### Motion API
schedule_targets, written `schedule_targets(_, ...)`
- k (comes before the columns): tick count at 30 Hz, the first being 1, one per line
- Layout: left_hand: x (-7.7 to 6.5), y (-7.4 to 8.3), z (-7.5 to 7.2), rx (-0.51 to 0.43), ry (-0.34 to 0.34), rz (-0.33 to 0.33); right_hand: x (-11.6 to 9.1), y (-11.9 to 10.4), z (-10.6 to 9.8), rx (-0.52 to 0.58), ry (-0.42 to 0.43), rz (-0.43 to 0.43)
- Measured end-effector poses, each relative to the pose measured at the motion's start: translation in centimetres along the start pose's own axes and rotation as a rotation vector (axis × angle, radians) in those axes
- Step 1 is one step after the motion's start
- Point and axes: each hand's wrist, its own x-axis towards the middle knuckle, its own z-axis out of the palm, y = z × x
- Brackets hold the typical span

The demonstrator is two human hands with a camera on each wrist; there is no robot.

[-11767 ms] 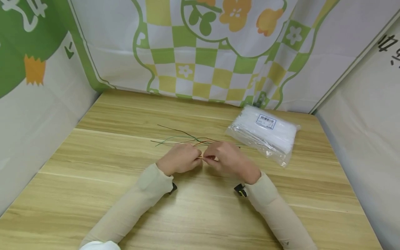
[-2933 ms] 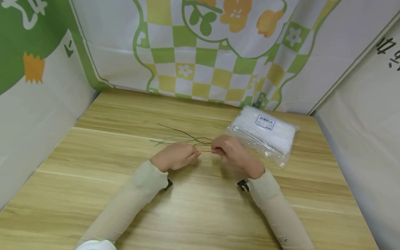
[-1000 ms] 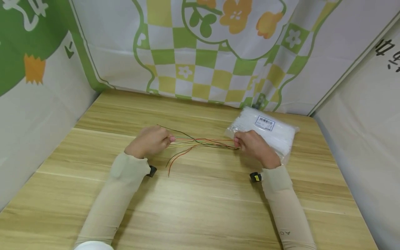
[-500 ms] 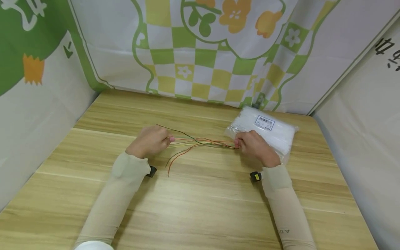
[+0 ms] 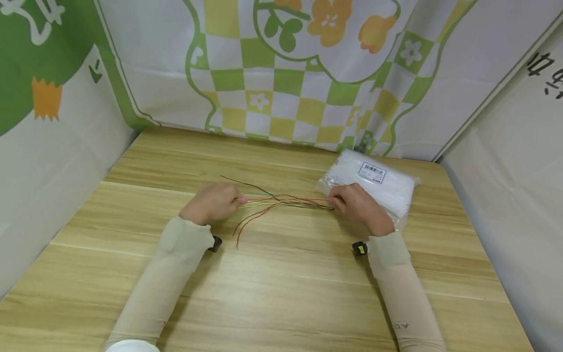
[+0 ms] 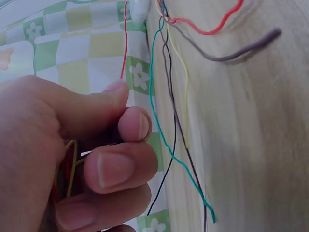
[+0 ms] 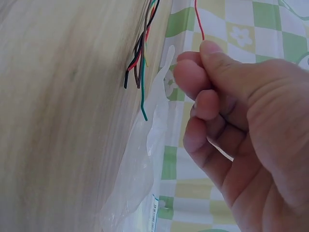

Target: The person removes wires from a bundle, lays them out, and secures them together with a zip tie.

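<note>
A thin red wire [image 6: 125, 43] is pinched near one end between the thumb and forefinger of my left hand [image 5: 214, 203]. More yellow and red wires [image 6: 72, 169] lie inside that hand's curled fingers. At the other side, my right hand [image 5: 359, 206] pinches the red wire [image 7: 198, 21] between thumb and fingertip, and the wire runs straight across between both hands. Beneath it lies a loose bunch of wires [image 5: 303, 203] in green, black, brown, yellow and red. Their left ends fan out; a red wire end [image 5: 245, 230] curves toward the front.
A clear plastic bag [image 5: 398, 188] of white strips with a barcode label lies behind and beside my right hand, which overlaps it in the head view. The wooden table [image 5: 281, 293] meets a patterned cloth [image 5: 303, 112] at the back.
Earlier the hands worked close together over the bunch; they have moved apart, drawing the wire out between them. Red and dark ends now curve frontward. Lately the left hand has shifted slightly frontward.
</note>
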Motion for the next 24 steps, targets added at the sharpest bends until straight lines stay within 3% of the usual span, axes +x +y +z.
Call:
schedule_targets(13,0.2,0.2,0.8,-0.017,-0.045,-0.011,0.4,-0.1,0.9,-0.071,-0.001,-0.033)
schedule_targets(24,0.1,-0.2,0.7,-0.030,-0.063,-0.070,0.2,-0.2,1.1,-0.110,0.005,-0.036)
